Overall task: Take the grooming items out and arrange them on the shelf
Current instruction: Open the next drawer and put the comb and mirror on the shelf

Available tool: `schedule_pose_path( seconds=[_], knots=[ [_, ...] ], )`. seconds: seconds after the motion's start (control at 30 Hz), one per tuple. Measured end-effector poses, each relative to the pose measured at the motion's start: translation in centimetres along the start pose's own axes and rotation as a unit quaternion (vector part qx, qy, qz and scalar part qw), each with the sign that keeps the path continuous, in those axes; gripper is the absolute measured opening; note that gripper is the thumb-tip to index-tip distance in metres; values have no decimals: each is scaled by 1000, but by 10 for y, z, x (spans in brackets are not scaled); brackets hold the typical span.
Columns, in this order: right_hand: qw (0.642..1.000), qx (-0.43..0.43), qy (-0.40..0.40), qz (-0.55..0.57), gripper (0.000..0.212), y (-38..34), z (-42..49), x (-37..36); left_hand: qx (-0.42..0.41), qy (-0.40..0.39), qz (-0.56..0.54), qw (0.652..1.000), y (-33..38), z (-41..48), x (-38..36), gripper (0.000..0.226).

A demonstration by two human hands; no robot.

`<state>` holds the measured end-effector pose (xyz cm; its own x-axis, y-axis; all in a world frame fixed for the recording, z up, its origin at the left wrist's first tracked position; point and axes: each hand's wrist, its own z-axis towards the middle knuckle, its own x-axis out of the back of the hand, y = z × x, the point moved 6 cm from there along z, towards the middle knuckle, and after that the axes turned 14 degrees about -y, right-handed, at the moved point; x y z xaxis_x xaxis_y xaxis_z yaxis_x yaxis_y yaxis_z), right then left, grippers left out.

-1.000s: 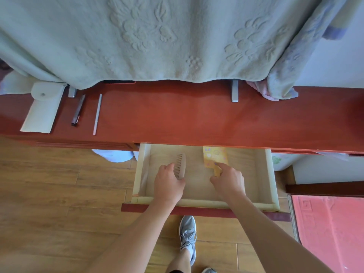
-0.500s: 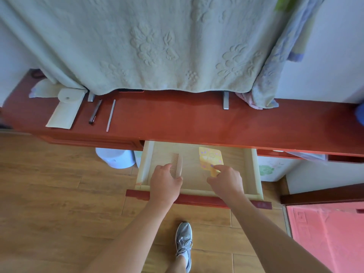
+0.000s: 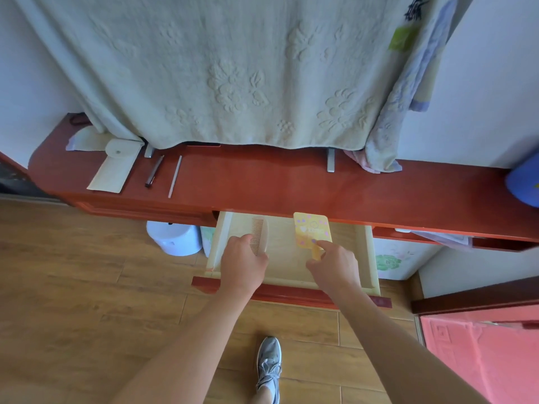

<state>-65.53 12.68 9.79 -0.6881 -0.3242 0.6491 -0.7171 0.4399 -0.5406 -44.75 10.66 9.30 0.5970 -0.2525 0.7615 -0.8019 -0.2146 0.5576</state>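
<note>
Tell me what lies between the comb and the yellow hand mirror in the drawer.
Nothing: in the head view, only bare drawer bottom separates the comb from the yellow hand mirror.

Comb (image 3: 260,238) left in drawer (image 3: 367,252), mirror (image 3: 312,231) right, shelf (image 3: 277,185) behind

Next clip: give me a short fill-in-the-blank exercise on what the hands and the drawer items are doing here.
1. The left hand grips a ____, teeth pointing left.
2. The right hand holds the yellow hand mirror by its ____.
3. Both items are over the open ____, below the red shelf.
4. On the shelf's left end, a dark pen lies beside a white ____.

Missing words: comb; handle; drawer; stick
</note>
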Motion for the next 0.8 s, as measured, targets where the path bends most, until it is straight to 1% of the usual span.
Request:
schedule_pose_path(
  seconds=[0.27, 0.33, 0.4, 0.47, 0.8],
  knots=[
    [1000, 12, 12, 16, 59, -22, 44, 14, -8, -5, -4, 1000, 14, 56, 9, 19],
    [1000, 14, 19, 13, 60, -27, 60, 19, -12, -4, -9, 1000, 18, 75, 10, 22],
    [1000, 15, 25, 6, 62, -32, 76, 24, -14, -9, -14, 1000, 22, 92, 11, 32],
    [1000, 13, 28, 3, 61, -36, 93, 27, -17, -13, -7, 1000, 26, 108, 12, 37],
    [999, -6, 37, -24, 59, -49, 153, 36, -20, -17, 41, 999, 39, 171, 10, 41]
  ],
)
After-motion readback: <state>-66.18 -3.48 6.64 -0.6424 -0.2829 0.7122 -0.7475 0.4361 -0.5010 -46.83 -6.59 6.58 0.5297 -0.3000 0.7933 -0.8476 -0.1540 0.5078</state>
